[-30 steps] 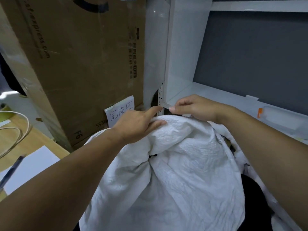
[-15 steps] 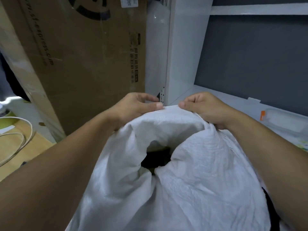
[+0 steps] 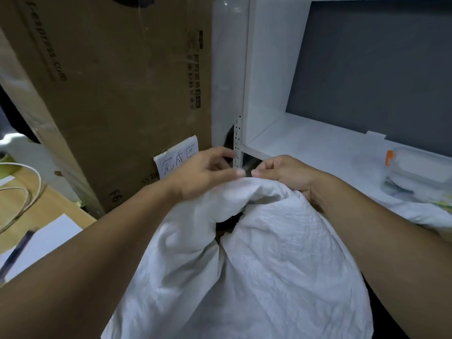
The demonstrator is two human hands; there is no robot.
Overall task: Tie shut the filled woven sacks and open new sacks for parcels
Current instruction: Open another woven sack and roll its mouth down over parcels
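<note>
while gripping the top fold of the woven sack [image 3: 281, 265] just right of the cardboard box [image 3: 110, 94], pinching it with the left hand [image 3: 203, 172], curling the right hand [image 3: 283, 172] over it.

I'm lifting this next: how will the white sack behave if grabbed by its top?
Probably floppy: the sack is creased and slumps inward around its gap. The top likely bunches easily, as the left hand and right hand pinch it. Bulging sides suggest some weight, though contents are hidden.
</note>
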